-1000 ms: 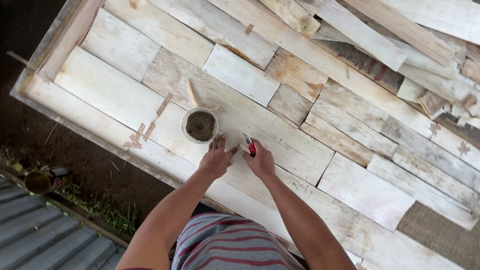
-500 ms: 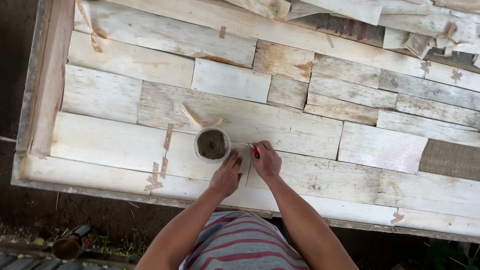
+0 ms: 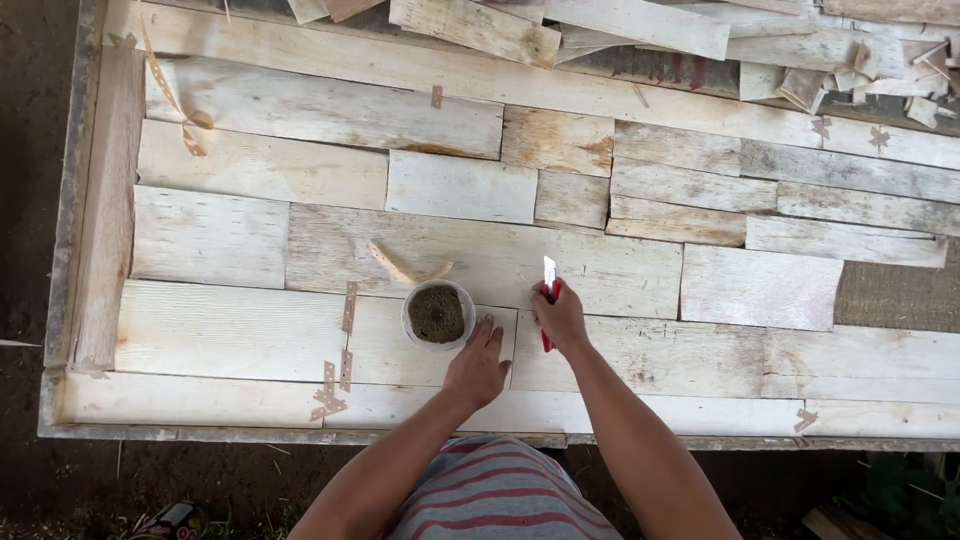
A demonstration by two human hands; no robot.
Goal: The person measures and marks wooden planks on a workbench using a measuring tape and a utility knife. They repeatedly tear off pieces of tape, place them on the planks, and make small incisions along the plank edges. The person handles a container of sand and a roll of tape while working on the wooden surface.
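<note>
A broad panel of pale, whitewashed reclaimed wooden planks [image 3: 480, 250] fills most of the view, its boards of differing lengths fitted edge to edge inside a weathered grey wooden frame [image 3: 85, 200], with dark bare soil [image 3: 25, 150] to the left. Loose offcut boards [image 3: 640, 25] lie heaped along the far edge. Small brown metal joining plates [image 3: 348, 308] span some seams near the front. Just beyond the hands stands a small round white plastic cup filled with brown sawdust-like filler [image 3: 438, 314], resting on a plank with a thin curved wood sliver [image 3: 395, 265] beside it. The left hand [image 3: 477, 368] lies flat on the boards, fingers spread and holding nothing, its fingertips just short of the cup's rim. The right hand [image 3: 560, 318] is closed around the red handle of a small scraper with a white blade [image 3: 548, 280], whose blade points away and stands over the seam between two planks, just right of the cup.
</note>
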